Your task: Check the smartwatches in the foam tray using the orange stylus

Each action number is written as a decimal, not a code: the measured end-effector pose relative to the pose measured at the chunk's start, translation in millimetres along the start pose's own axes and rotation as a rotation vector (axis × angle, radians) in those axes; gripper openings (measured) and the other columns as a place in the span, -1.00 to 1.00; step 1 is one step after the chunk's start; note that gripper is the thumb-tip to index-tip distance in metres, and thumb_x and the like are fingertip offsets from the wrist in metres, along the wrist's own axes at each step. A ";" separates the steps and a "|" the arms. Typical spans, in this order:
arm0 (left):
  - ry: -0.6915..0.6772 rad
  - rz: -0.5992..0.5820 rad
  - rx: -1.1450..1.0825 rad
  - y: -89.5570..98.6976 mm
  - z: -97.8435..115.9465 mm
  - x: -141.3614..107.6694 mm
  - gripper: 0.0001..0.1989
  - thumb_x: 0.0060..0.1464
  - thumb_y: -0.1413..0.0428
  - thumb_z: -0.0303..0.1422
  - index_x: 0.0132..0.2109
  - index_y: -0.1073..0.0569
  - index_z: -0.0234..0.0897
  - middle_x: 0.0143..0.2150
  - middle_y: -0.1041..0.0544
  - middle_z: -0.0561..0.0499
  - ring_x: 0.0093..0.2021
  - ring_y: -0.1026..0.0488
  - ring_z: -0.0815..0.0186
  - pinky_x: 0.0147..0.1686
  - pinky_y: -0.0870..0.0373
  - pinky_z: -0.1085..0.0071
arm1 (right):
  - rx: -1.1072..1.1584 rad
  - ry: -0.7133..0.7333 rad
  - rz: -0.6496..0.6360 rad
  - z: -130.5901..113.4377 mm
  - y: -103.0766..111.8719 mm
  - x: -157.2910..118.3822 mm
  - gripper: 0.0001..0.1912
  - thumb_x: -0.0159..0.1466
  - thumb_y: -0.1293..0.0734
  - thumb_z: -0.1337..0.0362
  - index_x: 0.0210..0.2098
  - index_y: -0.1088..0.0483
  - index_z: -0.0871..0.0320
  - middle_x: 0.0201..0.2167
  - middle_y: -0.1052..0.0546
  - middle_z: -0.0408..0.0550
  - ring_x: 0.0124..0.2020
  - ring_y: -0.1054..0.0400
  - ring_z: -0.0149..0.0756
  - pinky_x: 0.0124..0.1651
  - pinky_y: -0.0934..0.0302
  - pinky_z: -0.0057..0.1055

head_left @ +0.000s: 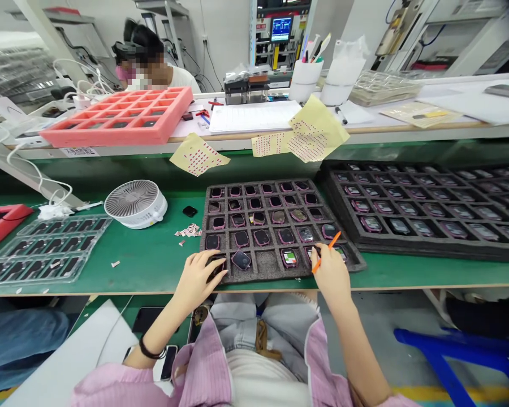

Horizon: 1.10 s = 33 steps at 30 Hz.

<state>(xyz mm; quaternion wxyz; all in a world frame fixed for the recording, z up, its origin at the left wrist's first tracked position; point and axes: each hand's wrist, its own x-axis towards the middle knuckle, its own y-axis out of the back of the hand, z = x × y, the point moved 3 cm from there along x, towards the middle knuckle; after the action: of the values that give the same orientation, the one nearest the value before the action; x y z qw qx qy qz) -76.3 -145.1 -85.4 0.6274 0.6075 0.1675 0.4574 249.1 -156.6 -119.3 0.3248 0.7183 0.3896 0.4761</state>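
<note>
Black screen unit (217,267) sits in the front row of the dark foam tray (280,183), right under my L hand (199,280). L fingers curl over it, so I can't tell if they pinch it or just lie on it, or which way its long side runs. My R hand (331,277) is further off, pinching an orange stick (330,247) that slants up and right over the tray. Pink-edged unit (241,260) is just beside my L hand.
</note>
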 end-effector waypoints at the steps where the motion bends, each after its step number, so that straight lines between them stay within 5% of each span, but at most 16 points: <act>1: -0.008 0.001 -0.005 -1.5 6.4 8.6 -0.68 0.24 -0.01 -0.21 0.04 -0.46 -0.23 0.04 -0.49 -0.17 0.03 -0.42 0.14 0.03 -0.31 0.14 | 0.029 -0.002 -0.014 0.3 0.2 1.6 -0.50 0.39 0.03 0.08 -0.17 -0.40 0.28 -0.34 -0.48 0.25 -0.29 -0.36 0.00 -0.21 -0.22 -0.16; 5: -0.098 -0.087 0.002 -14.6 22.0 38.2 -0.70 0.25 0.01 -0.22 -0.01 -0.43 -0.32 -0.11 -0.54 -0.13 -0.10 -0.42 0.16 -0.06 -0.27 0.19 | 0.286 -0.061 -0.079 8.6 2.6 9.4 -0.49 0.36 -0.01 -0.03 -0.20 -0.39 0.22 -0.40 -0.49 0.14 -0.34 -0.40 -0.08 -0.23 -0.25 -0.21; 10: -0.210 -0.249 -0.053 -13.5 17.3 52.7 -0.74 0.31 0.09 -0.29 -0.12 -0.46 -0.27 -0.20 -0.54 -0.05 -0.13 -0.40 0.24 -0.07 -0.22 0.27 | 0.488 -0.095 -0.270 16.1 3.1 16.0 -0.52 0.33 -0.04 -0.03 -0.15 -0.36 0.21 -0.53 -0.47 0.00 -0.53 -0.37 -0.19 -0.35 -0.24 -0.28; 18: -0.223 -0.514 -0.091 0.5 18.7 68.6 -0.66 0.17 -0.08 -0.14 -0.02 -0.43 -0.26 -0.01 -0.49 -0.11 -0.03 -0.41 0.18 -0.02 -0.18 0.26 | 0.665 -0.135 -0.536 20.9 -1.8 29.7 -0.58 0.28 -0.07 -0.03 -0.21 -0.36 0.15 -0.65 -0.32 -0.20 -0.67 -0.31 -0.29 -0.50 -0.22 -0.36; 22: -0.293 -0.690 -0.142 0.4 14.9 83.5 -0.69 0.06 -0.15 -0.35 -0.01 -0.42 -0.24 -0.01 -0.48 -0.08 0.00 -0.41 0.16 0.00 -0.20 0.29 | 0.778 -0.186 -0.541 26.5 -4.0 29.2 -0.56 0.24 -0.14 -0.07 -0.18 -0.36 0.15 -0.57 -0.39 -0.16 -0.64 -0.34 -0.31 -0.50 -0.26 -0.36; 26: -0.277 -0.733 -0.211 -1.2 12.1 94.1 -0.71 -0.06 -0.20 -0.45 -0.13 -0.43 -0.28 -0.11 -0.49 -0.08 -0.07 -0.41 0.16 -0.07 -0.26 0.34 | 0.953 -0.233 -0.469 28.2 0.8 28.2 -0.55 0.23 -0.19 -0.10 -0.16 -0.36 0.14 -0.64 -0.39 -0.17 -0.64 -0.32 -0.30 -0.52 -0.24 -0.36; 33: -0.171 -0.798 -0.674 -3.5 -1.2 94.6 -0.75 0.22 -0.04 -0.24 -0.05 -0.46 -0.27 -0.13 -0.55 -0.06 -0.21 -0.47 0.32 -0.21 -0.34 0.47 | 1.262 -0.334 -0.369 20.7 14.6 25.4 -0.60 0.22 -0.28 -0.03 -0.14 -0.36 0.16 -0.60 -0.44 -0.17 -0.63 -0.35 -0.33 -0.59 -0.19 -0.41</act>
<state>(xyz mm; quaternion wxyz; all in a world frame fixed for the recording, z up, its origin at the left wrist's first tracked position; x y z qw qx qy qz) -26.2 -70.2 -56.2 0.9247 0.2962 0.1775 0.1600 278.3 -143.6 -103.1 -0.0249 0.7559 0.6538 -0.0233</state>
